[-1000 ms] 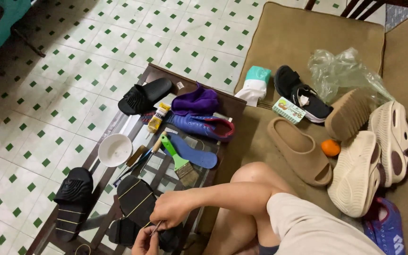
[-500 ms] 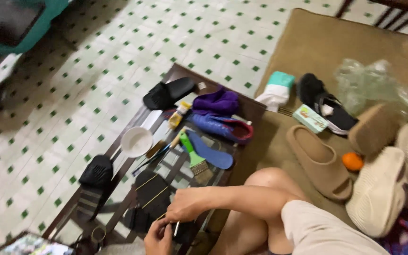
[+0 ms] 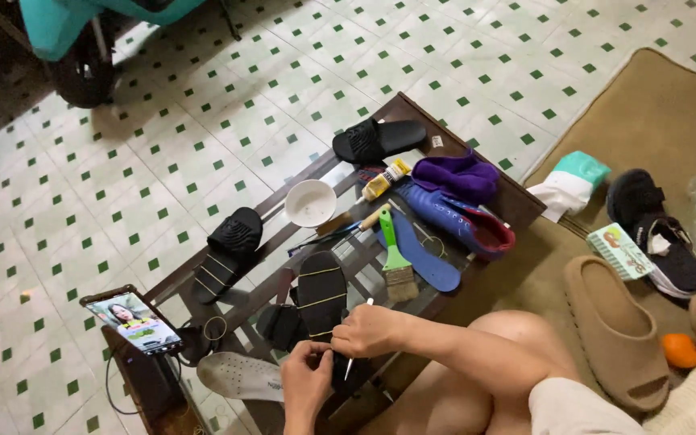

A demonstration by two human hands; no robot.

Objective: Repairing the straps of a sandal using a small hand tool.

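A black sole (image 3: 321, 296) bound with yellow rubber bands lies at the near edge of a dark low table (image 3: 517, 205), which stands on a white floor with green diamonds (image 3: 163, 161). A small green-and-white package (image 3: 621, 250) lies on the brown mat (image 3: 654, 113) at the right. The left hand (image 3: 306, 383) pinches the sole's near end. The right hand (image 3: 372, 330) is curled around a thin white tool (image 3: 350, 366).

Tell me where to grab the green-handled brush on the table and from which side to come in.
Probably by the green handle, from above. The brush lies flat on the glass table, bristles toward the person, handle pointing away beside the blue insole. The handle is the slim, rigid part; a pinch across its sides, clear of the insole, should lift it cleanly.
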